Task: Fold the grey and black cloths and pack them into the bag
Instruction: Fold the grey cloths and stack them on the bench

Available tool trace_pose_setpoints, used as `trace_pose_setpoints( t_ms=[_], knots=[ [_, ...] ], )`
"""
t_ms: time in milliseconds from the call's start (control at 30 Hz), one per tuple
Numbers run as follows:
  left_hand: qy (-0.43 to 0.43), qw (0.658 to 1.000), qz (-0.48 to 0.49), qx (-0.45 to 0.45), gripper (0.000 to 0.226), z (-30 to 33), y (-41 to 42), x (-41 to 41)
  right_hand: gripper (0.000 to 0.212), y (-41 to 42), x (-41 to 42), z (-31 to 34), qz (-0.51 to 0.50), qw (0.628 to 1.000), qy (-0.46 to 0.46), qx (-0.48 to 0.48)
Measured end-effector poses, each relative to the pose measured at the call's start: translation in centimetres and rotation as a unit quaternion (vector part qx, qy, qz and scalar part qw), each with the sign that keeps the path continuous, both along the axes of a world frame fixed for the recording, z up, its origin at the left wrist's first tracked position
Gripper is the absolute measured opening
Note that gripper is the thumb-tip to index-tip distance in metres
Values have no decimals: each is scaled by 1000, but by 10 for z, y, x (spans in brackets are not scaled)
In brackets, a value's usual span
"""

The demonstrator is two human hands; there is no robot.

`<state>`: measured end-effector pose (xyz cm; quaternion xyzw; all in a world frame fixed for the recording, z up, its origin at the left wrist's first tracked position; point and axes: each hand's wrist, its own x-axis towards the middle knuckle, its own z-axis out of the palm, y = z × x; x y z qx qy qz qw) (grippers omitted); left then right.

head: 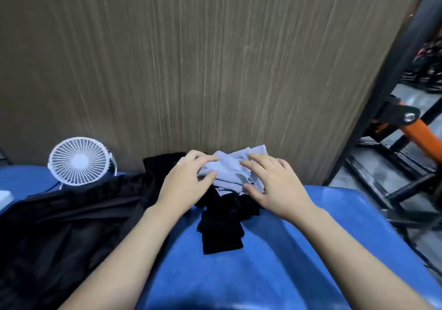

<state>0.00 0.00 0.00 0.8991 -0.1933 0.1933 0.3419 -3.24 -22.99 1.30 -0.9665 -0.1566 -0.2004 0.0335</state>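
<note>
The grey cloths (235,170) lie in a crumpled stack at the far edge of the bench (275,250), which is covered in blue, directly against the wood-grain panel (191,58) that rises behind it. The stack rests partly on the black cloths (222,228), a loose pile that extends from beneath it toward the near edge.

The left hand (185,185) rests on the left side of the grey stack. Its fingers (205,160) are spread and slightly bent over the top of the stack, and its thumb presses the near-left side of the stack. The right hand (275,187) rests on the right side of the stack, with its fingers (257,161) spread flat on the fabric and its thumb against the near edge of the stack. Neither hand lifts the cloth from the bench.

A large black bag (59,226) lies slack across the left portion of the bench, touching the left forearm and reaching close to the black cloths. Whether its opening faces the cloths cannot be determined. More black fabric shows just beyond the left hand at the far edge.

A white desk fan (79,160) stands upright at the far-left corner, beyond the bag and well apart from the cloths. A white object shows at the left edge, mostly cut off. A black and orange metal frame (406,128) stands on the floor beyond the right edge of the bench.
</note>
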Motion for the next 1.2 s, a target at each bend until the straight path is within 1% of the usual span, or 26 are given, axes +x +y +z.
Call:
trace_pose_setpoints(
  t_ms=[67,133,200,333,400,467,533,600,700,800,900,1000,1133,1200],
  knots=[
    [29,999,29,-6,31,-9,-2,10,49,3,15,-10,1,999,23,28],
    [65,996,46,27,37,-19,-2,20,42,9,25,-20,0,998,47,47],
    [96,993,51,42,43,-26,-2,28,37,16,29,-27,-2,997,51,62],
    [141,987,70,17,43,-41,0,34,34,24,30,-30,-23,995,60,81],
    [152,985,80,-2,37,-43,-1,31,27,29,30,-29,-23,996,42,82],
    [146,985,83,-34,24,-42,-2,28,16,33,27,-28,-30,996,10,82],
    [115,988,82,-67,13,-40,-3,24,10,34,24,-28,-41,996,-26,74],
    [61,990,86,-92,11,-35,-4,20,5,33,20,-25,-40,993,-84,72],
    [4,985,59,-163,7,-20,-11,9,2,34,8,-11,-28,983,-141,114],
    [12,969,24,-245,5,-4,-19,-8,1,41,-13,5,-10,965,-204,166],
    [32,957,-2,-287,4,3,-26,-29,7,46,-36,16,5,945,-261,196],
    [2,959,-24,-283,4,8,-37,-55,18,45,-61,28,16,931,-281,232],
    [-35,970,-51,-233,7,9,-44,-77,27,35,-95,44,71,916,-244,309],
    [-34,974,-80,-209,16,6,-44,-85,36,25,-106,51,87,905,-230,347]
  ],
)
